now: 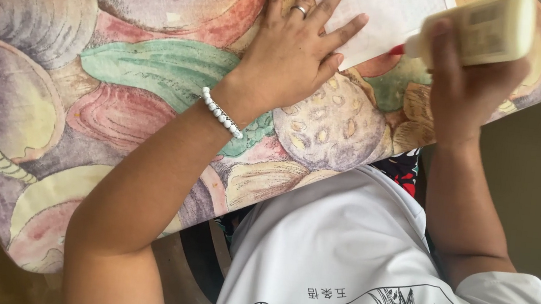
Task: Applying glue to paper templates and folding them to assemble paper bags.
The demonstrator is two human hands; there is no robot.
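My left hand (294, 46) lies flat with fingers spread, pressing down on a white sheet of paper (395, 13) on the table. It wears a ring and a white bead bracelet (222, 113) at the wrist. My right hand (467, 83) grips a cream-coloured glue bottle (485, 28), tipped sideways. Its red tip (397, 50) points left and touches the lower edge of the paper, just right of my left fingertips.
The table wears a patterned cloth (122, 81) of large shells and leaves in purple, green and pink. Its near edge runs diagonally from lower left to upper right. A white printed shirt (352, 270) fills the lower right. Brown floor lies at the right.
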